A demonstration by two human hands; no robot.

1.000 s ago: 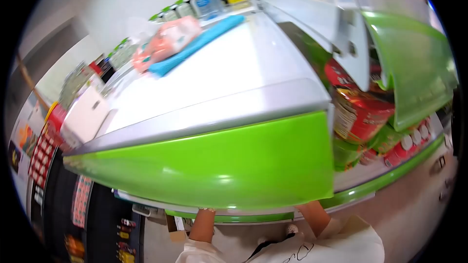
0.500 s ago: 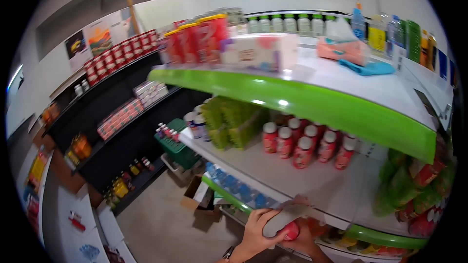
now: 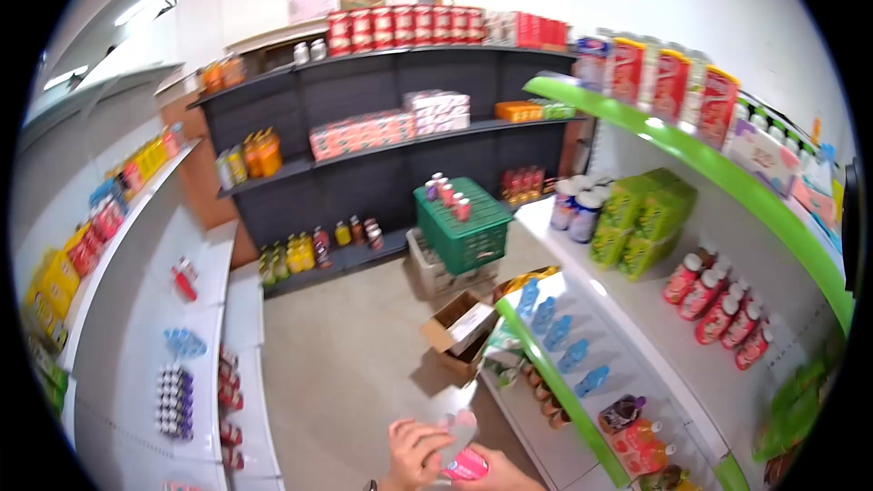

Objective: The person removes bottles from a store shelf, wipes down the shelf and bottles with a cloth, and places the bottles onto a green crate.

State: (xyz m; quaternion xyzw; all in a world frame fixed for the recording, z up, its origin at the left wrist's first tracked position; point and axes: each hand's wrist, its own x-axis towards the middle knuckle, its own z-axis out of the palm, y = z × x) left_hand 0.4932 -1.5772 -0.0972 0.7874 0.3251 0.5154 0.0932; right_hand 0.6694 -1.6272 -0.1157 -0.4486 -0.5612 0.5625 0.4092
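Note:
At the bottom middle, my right hand (image 3: 500, 471) is wrapped round a small pink bottle (image 3: 466, 465), whose lower part is hidden by the fingers. My left hand (image 3: 414, 455) is beside it on the left, with curled fingers against a pale grey, cloth-like piece (image 3: 462, 432) that rests over the bottle's upper end. Blur hides exactly how the left fingers grip this piece. Both hands are held in the air over the aisle floor, left of the green-edged shelf.
An open cardboard box (image 3: 461, 327) stands on the floor ahead, near a green crate (image 3: 466, 227) with small bottles on top. On the right, a green-edged shelf (image 3: 582, 409) holds blue bottles (image 3: 571, 355) and pink bottles (image 3: 718, 314). White shelves (image 3: 195, 327) line the left.
The view has swung left, bringing the back shelves and left shelves into fuller sight. My hands have stayed together around the pink bottle and grey piece, and more of the bottle's side now shows.

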